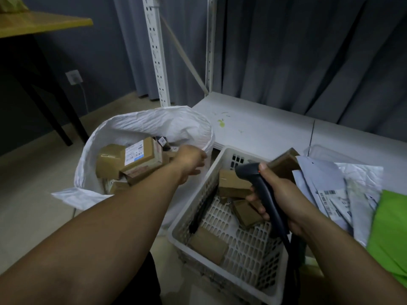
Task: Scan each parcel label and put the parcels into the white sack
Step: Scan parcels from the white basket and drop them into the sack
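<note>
The white sack [154, 116] stands open on the floor at the left and holds several brown cardboard parcels, one with a white label [136, 157] facing up. My left hand [190, 160] reaches over the sack's right rim, its back toward me; a brown cardboard piece [170, 155] touches it, and I cannot tell whether the fingers hold it. My right hand [282, 194] grips a dark barcode scanner [248, 171] above the white basket [191, 208]. Three brown parcels [233, 183] [246, 213] [207, 243] lie in the basket.
A brown box [284, 162] leans behind my right hand. Grey mailer bags [330, 190] and a green sheet [389, 227] lie at the right on a low white shelf [253, 124]. Shelf uprights [156, 51] and a black-legged table [44, 25] stand behind.
</note>
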